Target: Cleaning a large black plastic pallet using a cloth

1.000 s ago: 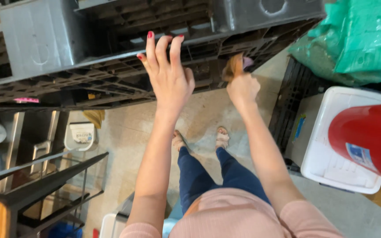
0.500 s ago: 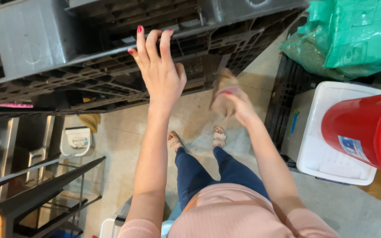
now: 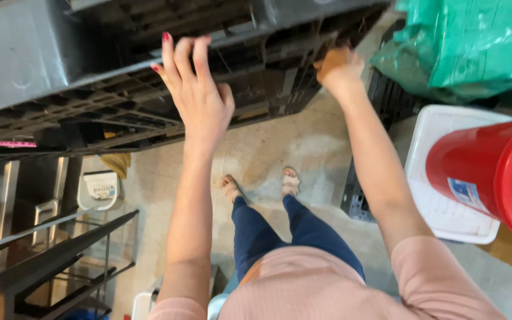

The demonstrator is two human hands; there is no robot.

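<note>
Left hand [image 3: 200,95] raised, fingers spread against grey pallet [image 3: 120,71]; right hand [image 3: 339,68] grip closed on its edge.

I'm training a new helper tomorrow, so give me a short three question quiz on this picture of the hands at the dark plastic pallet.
1. True or false: the left hand lies flat and open against the dark grey plastic pallet.
2. Multiple choice: what does the right hand hold against the pallet? A) a red bucket B) an orange-brown cloth or pad C) a green bag
3. Short answer: what stands on the white lidded bin at the right?

Key
1. True: fingers spread, no grip closed on anything.
2. B: the orange-brown pad is pressed in the closed hand; exactly what it is cannot be told.
3. The red bucket.
</note>
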